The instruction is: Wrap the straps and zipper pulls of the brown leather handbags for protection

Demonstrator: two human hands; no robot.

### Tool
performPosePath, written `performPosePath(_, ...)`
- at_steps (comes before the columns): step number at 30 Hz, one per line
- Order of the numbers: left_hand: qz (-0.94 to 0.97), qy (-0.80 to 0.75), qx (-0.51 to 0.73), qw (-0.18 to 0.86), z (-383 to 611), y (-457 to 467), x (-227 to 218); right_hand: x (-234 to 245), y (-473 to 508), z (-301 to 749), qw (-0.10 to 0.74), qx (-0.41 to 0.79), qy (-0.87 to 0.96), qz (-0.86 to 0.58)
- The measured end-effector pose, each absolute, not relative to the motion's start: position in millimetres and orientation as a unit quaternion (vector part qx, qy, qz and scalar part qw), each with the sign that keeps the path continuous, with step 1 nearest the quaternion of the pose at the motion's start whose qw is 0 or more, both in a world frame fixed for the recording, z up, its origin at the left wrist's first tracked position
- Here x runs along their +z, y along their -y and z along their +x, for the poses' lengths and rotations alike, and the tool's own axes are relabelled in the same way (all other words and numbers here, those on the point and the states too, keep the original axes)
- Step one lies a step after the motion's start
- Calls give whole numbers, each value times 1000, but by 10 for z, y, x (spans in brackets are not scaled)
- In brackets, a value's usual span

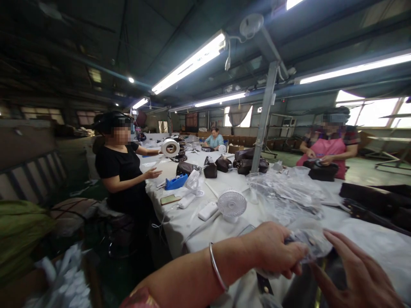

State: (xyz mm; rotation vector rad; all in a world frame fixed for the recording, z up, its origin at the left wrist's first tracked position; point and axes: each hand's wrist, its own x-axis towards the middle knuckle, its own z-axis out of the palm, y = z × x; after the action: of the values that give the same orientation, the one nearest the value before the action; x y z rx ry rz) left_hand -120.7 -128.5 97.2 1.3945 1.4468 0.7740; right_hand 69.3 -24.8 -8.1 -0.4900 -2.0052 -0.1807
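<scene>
My left hand (279,250), with a silver bangle on its wrist, is closed around a crumpled piece of clear plastic (311,239). Facing it from the right, my right hand (362,273) has its fingers spread, with the fingertips close to the plastic. Whether they touch it I cannot tell. Under both hands lies a dark bag (298,288) with a gold-coloured strip, partly hidden by my hands and cut off by the lower edge. A dark strap end (265,284) shows below my left wrist.
A small white fan (231,203) stands beyond my left arm on the white-covered table (192,226). Clear plastic bags (285,188) are heaped right of it. Further off are a blue tape dispenser (176,182), dark bags (210,167) and a metal post (265,119). Several co-workers surround the table.
</scene>
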Motion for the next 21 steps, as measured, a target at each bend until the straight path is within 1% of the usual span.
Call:
performPosePath(3,594,-582,293,471,-1048,1236,1011,64,-4,630,470,-87,869,-123)
performPosePath(5,594,-586,299,462,-989,1261,1094,92,-240,627,453,-58,884,-98)
performPosePath(7,584,-585,330,455,-974,1331,1221,78,-478,676,439,3,888,-136)
performPosePath(9,586,-575,360,444,-994,1402,1365,54,-661,761,415,104,879,-208)
performPosePath(11,578,-567,398,430,-1038,1415,1484,32,-785,846,353,238,864,-270)
performPosePath(16,581,-558,410,428,-1109,1145,1554,-72,-1024,988,284,340,835,-327)
performPosePath(19,575,-540,420,449,-1092,993,1540,-104,-1092,1128,282,398,808,-331)
performPosePath(21,571,-534,429,453,-1081,929,1538,-86,-1098,1252,295,427,789,-330)
